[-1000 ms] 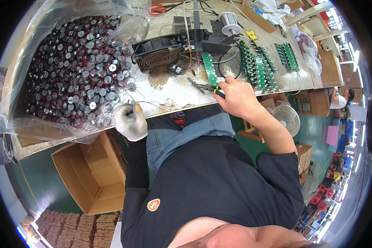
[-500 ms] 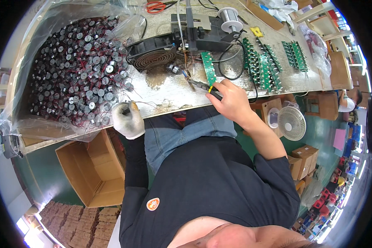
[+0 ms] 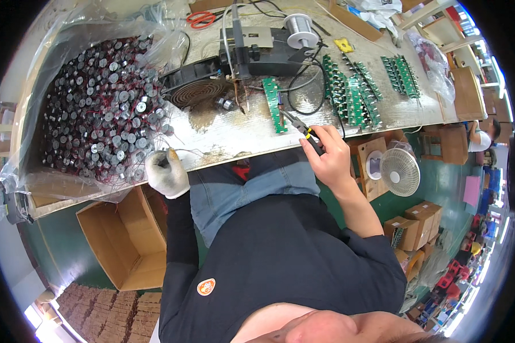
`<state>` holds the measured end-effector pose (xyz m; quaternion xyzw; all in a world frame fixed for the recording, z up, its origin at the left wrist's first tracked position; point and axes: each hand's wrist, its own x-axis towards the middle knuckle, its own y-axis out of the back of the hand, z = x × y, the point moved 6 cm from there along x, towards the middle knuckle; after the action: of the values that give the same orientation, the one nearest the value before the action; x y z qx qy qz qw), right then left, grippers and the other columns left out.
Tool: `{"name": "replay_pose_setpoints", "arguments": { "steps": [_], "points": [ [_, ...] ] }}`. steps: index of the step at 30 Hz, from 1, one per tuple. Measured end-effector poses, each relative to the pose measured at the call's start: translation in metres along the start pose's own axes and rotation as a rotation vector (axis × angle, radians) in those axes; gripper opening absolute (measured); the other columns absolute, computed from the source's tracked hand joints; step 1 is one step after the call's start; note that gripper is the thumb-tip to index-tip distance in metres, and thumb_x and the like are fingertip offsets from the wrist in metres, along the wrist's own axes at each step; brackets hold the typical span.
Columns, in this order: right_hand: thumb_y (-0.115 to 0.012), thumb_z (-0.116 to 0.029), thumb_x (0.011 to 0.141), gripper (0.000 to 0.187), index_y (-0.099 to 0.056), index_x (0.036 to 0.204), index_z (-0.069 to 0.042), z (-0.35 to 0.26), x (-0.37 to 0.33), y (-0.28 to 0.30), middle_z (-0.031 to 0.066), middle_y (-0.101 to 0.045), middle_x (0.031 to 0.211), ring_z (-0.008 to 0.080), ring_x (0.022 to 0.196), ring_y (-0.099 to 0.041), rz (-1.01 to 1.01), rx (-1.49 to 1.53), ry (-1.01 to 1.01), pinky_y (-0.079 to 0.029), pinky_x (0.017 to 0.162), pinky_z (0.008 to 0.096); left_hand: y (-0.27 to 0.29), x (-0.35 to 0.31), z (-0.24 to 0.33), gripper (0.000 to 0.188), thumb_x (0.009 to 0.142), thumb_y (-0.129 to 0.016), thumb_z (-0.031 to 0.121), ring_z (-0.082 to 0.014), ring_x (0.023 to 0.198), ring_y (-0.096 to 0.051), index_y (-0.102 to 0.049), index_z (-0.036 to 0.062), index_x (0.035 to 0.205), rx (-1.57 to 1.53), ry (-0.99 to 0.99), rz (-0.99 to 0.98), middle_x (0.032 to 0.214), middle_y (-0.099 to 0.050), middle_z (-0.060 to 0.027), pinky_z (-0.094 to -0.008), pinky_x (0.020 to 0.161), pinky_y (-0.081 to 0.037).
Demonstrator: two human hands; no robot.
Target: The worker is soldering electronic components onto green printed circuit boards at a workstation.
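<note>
My left hand [image 3: 167,174], in a white glove with stained fingertips, is curled at the table's front edge. What its closed fingers hold, if anything, is hidden; thin wires run across the table beside them. Next to it, a big heap of small round metal motor-like parts [image 3: 106,103] with red wires lies in clear plastic. My bare right hand [image 3: 331,153] grips black-handled pliers [image 3: 303,130] with yellow bands. A small slim part [image 3: 280,102] shows by the jaws, over a single green circuit board [image 3: 273,106]. Whether it touches the board, I cannot tell.
A soldering iron tip [image 3: 240,106] points down from a stand, beside a black fan [image 3: 194,86] and a loose metal part [image 3: 225,103]. Behind stands a solder wire spool [image 3: 301,31]. Rows of green boards [image 3: 355,97] lie to the right. An open carton [image 3: 126,240] stands below left.
My right hand has moved right with the pliers, whose tips went from beside the soldering iron to over the single green board. The camera view has shifted slightly; my left hand stays beside the heap.
</note>
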<state>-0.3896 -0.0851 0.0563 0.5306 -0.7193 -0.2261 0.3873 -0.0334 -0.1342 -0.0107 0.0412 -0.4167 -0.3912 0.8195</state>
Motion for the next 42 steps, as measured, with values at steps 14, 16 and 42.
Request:
{"name": "replay_pose_setpoints", "arguments": {
  "steps": [14, 16, 42],
  "points": [
    [-0.077, -0.012, 0.074, 0.037, -0.063, 0.104, 0.004, 0.021, 0.026, 0.002, 0.0162, -0.061, 0.095, 0.0313, 0.077, -0.062, 0.372, 0.02, 0.246, -0.051, 0.066, 0.0352, -0.001, -0.001, 0.008, 0.018, 0.08, -0.073, 0.009, -0.0199, 0.06, -0.055, -0.057, 0.0009, 0.083, -0.005, -0.032, -0.014, 0.072, -0.058, -0.0088, -0.0293, 0.059, -0.046],
    [-0.077, -0.012, 0.074, 0.036, -0.063, 0.103, 0.004, 0.021, 0.028, 0.0, 0.0159, -0.061, 0.095, 0.0311, 0.077, -0.063, 0.358, 0.033, 0.223, -0.051, 0.066, 0.0352, -0.001, -0.005, 0.003, 0.018, 0.08, -0.073, 0.009, -0.0214, 0.064, -0.056, -0.057, 0.0003, 0.084, 0.002, -0.019, -0.018, 0.076, -0.059, -0.0098, -0.0298, 0.061, -0.046],
    [-0.073, -0.02, 0.08, 0.029, -0.066, 0.099, 0.0, -0.013, 0.021, -0.027, 0.0106, -0.06, 0.082, 0.0237, 0.063, -0.059, -0.24, 0.172, 0.058, -0.048, 0.056, 0.0336, -0.018, -0.02, 0.016, 0.027, 0.084, -0.074, 0.012, -0.0085, 0.066, -0.04, -0.051, 0.0043, 0.073, -0.418, 0.34, -0.198, 0.069, -0.046, 0.002, -0.0225, 0.061, -0.034]
  ]
}}
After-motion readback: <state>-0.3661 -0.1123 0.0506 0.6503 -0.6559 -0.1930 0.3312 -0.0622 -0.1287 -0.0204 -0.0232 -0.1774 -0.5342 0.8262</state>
